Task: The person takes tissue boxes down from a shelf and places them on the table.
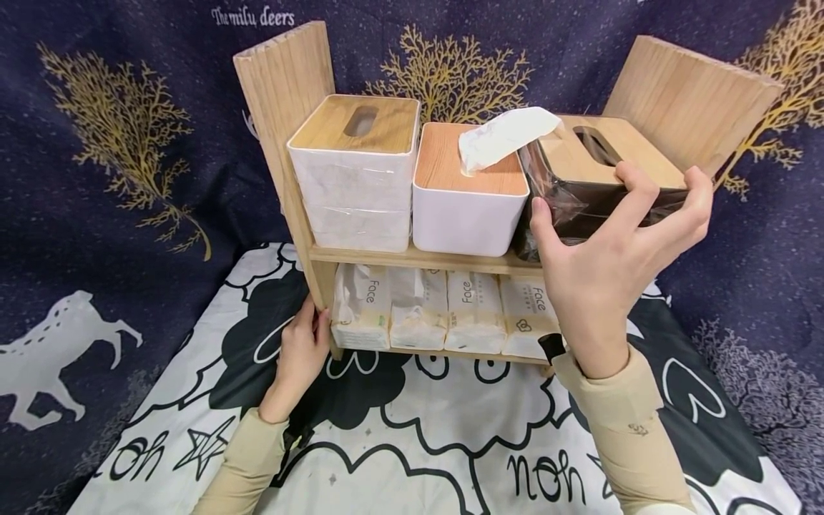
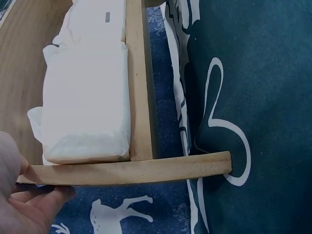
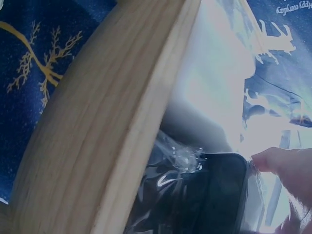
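On the upper board of a two-tier wooden shelf (image 1: 380,259), my right hand (image 1: 618,243) grips a tissue box with a black body and wooden lid (image 1: 634,154), wrapped in clear plastic. Thumb and fingers spread across its front and lid edge; the box sits slightly tilted beside the right side panel (image 3: 112,117). Low on the shelf's left side panel (image 1: 286,121), my left hand (image 1: 302,354) pinches the board, thumb on one face and fingers on the other in the left wrist view. Left of the black box stands a white tissue box (image 1: 470,222) with a tissue (image 1: 505,136) sticking out.
A taller plastic-wrapped white box with a wooden lid (image 1: 354,179) stands at the upper left. Several packs of face tissues (image 1: 476,311) line the lower tier, partly hidden by my right hand. Beneath lies a black-and-white cloth (image 1: 386,443); a dark blue patterned curtain (image 1: 161,43) hangs behind.
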The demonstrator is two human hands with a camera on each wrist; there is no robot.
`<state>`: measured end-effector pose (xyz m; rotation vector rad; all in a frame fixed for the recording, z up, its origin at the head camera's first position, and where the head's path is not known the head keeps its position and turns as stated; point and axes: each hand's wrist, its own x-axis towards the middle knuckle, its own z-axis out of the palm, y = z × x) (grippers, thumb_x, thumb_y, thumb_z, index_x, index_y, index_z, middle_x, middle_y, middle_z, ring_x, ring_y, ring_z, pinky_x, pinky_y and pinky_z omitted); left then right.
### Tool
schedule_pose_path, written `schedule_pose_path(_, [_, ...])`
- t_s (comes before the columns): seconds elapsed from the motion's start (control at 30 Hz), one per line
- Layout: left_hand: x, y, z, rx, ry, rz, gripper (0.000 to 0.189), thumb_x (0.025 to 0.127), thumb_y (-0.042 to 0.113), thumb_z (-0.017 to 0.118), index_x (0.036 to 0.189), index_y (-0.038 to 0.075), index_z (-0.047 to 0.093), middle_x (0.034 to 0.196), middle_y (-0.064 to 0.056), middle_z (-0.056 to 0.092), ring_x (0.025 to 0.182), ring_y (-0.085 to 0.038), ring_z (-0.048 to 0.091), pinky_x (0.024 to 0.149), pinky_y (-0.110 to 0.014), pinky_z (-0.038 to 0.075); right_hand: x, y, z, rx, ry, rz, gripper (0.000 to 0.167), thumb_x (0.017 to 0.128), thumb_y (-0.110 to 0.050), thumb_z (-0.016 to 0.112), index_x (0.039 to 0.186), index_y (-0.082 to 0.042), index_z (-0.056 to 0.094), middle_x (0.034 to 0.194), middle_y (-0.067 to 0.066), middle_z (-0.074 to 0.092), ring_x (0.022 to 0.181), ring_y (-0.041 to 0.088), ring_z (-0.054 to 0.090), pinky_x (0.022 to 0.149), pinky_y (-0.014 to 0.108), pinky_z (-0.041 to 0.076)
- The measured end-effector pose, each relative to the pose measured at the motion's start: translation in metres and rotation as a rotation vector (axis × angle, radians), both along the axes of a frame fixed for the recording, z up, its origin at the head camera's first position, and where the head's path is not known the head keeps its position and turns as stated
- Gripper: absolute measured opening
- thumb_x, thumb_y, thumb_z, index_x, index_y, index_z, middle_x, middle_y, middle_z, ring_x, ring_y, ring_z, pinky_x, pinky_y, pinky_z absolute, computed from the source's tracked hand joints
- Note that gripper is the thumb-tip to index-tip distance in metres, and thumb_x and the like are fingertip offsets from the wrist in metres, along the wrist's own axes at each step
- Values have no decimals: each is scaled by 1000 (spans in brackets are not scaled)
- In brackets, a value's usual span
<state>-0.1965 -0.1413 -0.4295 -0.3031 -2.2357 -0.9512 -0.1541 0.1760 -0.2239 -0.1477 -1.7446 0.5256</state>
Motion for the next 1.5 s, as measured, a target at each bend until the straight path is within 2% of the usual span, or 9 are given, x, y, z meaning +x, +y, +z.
schedule_pose_path(0.17, [1, 0, -2, -1, -1, 1, 32, 94, 6, 59, 125, -4, 54, 103, -27, 65, 90, -40, 67, 66, -50, 53, 1, 0, -5, -3, 26, 16, 67, 75, -55, 73, 119, -8, 55, 147, 26, 22, 144, 27, 16, 118, 38, 7])
schedule_pose_path(0.33, [3, 0, -4, 0, -5, -2, 32, 94, 6, 59, 125, -4, 54, 103, -27, 65, 91, -39, 67, 67, -50, 53, -1, -1, -9, -12, 12, 17, 76, 73, -62, 72, 124, -11, 51, 152, 29, 16, 148, 27, 10, 119, 39, 9])
schedule_pose_path(0.6, [2, 1, -4, 6, 8, 0, 31, 94, 5, 59, 124, -4, 54, 101, -27, 65, 90, -40, 67, 67, -51, 53, -1, -1, -7, -23, 13, -14, 75, 74, -63, 72, 123, -10, 51, 150, 27, 20, 147, 28, 13, 120, 37, 7])
schedule_pose_path(0.77, [1, 2, -2, 6, 17, 5, 33, 94, 5, 59, 125, -4, 54, 103, -27, 65, 92, -41, 67, 68, -52, 53, 1, -3, -3, -38, 68, 19, 71, 71, -54, 77, 116, -3, 56, 146, 24, 24, 144, 28, 17, 119, 34, 7])
schedule_pose_path(0.97, [1, 1, -4, 0, 32, -3, 35, 94, 4, 59, 127, -6, 52, 104, -28, 64, 91, -41, 67, 66, -50, 53, 8, -6, 3, -86, 146, 73, 65, 66, -46, 81, 106, 0, 58, 137, 17, 31, 137, 21, 24, 117, 32, 12])
schedule_pose_path(1.23, [0, 0, -3, -2, 51, -12, 36, 94, 3, 59, 129, -6, 51, 105, -29, 64, 90, -41, 67, 66, -49, 53, 19, -11, 10, -125, 236, 144, 62, 62, -45, 78, 97, 3, 60, 126, 11, 36, 128, 16, 30, 114, 32, 19])
schedule_pose_path(1.5, [-1, 1, -4, -2, 48, -11, 38, 94, 4, 59, 130, -6, 51, 107, -29, 63, 91, -41, 67, 66, -49, 54, 27, -9, 10, -142, 275, 190, 64, 58, -46, 78, 93, 5, 59, 121, 7, 37, 123, 15, 32, 111, 32, 22])
